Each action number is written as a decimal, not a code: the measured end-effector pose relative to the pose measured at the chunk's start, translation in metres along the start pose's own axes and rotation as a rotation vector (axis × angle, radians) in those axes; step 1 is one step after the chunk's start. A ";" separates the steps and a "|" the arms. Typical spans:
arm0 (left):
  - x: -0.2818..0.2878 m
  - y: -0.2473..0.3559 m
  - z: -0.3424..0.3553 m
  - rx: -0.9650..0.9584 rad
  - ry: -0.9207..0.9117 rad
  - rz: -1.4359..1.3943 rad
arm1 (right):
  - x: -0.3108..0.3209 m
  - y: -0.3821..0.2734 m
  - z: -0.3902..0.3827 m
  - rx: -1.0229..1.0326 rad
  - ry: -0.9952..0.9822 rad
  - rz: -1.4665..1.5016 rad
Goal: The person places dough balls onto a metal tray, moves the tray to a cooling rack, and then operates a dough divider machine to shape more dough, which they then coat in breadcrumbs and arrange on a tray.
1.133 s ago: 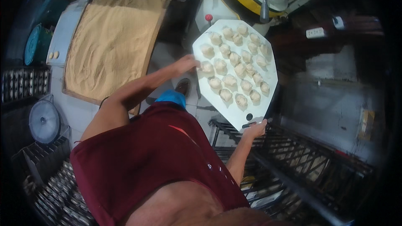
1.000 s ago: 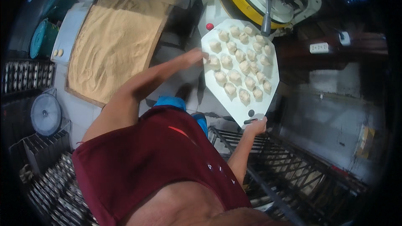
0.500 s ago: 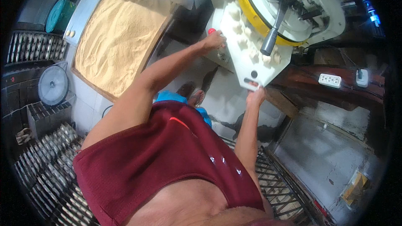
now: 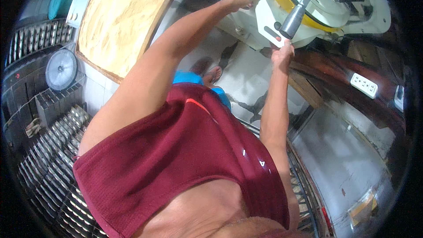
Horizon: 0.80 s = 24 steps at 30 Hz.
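Observation:
My right hand [image 4: 282,52] grips the slotted handle end of a white board [image 4: 265,20], below a grey metal lever [image 4: 294,20]. My left hand [image 4: 244,0] is curled at the board's left edge. Most of the board is inside a white machine [image 4: 361,17] with a yellow ring [image 4: 282,0]; the pale dough pieces on it are hidden.
A wooden-framed tray of tan powder [image 4: 108,26] lies at upper left, beside a teal lid [image 4: 59,2]. Dark racks [image 4: 48,167] and a round translucent lid [image 4: 61,68] are at left. A white socket strip [image 4: 363,86] sits on wood at right, above a grey panel [image 4: 335,158].
Both hands have carried the board up and forward into the machine, so its dough pieces have gone out of sight. The camera view has shifted too.

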<state>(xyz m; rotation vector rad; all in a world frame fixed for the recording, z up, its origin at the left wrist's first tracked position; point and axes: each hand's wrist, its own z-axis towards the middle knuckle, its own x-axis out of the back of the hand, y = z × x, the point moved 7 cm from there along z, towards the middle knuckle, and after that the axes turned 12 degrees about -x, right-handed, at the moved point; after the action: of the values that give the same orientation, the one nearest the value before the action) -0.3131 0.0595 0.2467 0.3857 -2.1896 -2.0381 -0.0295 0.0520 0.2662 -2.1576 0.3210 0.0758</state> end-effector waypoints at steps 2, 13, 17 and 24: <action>0.000 -0.011 0.025 -0.273 -0.036 0.175 | -0.007 -0.006 0.002 -0.019 -0.033 0.011; -0.008 -0.041 0.029 0.042 0.088 0.007 | 0.007 -0.008 0.008 0.005 -0.037 -0.068; -0.008 -0.037 0.036 -0.004 0.111 0.011 | -0.004 -0.008 0.016 -0.014 -0.022 -0.114; -0.017 -0.032 0.035 -0.132 -0.015 0.164 | -0.001 -0.015 0.004 0.030 -0.029 -0.185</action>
<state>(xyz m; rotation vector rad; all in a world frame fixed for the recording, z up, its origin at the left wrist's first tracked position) -0.3028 0.0955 0.2139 0.1713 -2.0063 -2.0867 -0.0267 0.0636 0.2759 -2.1442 0.1043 -0.0035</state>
